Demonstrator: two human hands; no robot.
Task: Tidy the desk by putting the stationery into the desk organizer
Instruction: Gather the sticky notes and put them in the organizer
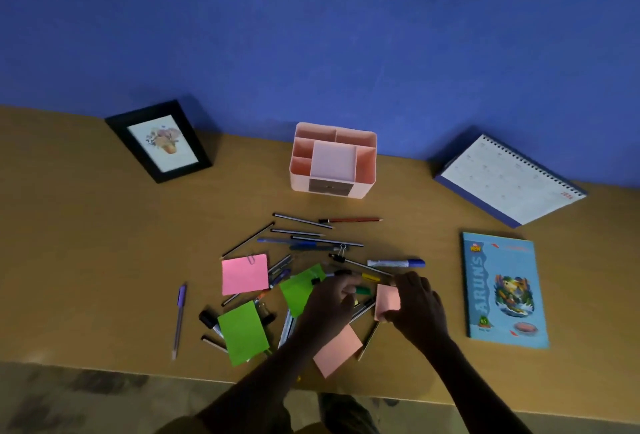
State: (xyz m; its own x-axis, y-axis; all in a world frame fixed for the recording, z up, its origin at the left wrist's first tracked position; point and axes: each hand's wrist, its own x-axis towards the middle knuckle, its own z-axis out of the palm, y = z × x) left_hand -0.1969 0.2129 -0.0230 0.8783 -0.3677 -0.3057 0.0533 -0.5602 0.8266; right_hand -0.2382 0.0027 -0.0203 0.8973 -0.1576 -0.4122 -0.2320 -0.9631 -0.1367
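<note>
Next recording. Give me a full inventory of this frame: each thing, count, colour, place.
desk organizer: one, pink, back middle of brown desk
pens and pencils: many, mostly dark or blue, piled before organizer
purple pen: one, alone left of pile
marker: one, white, blue cap, pile's right
pink note: one, paper-clipped, pile's left
green notes: two, in pile
salmon note: one, pile's front
binder clip: at least one, black, in pile
picture frame: one, black, back left
calendar: one, white, back right
notebook: one, blue, right
left hand: one, over pile, grasp unclear
right hand: one, grips pink pad
</note>
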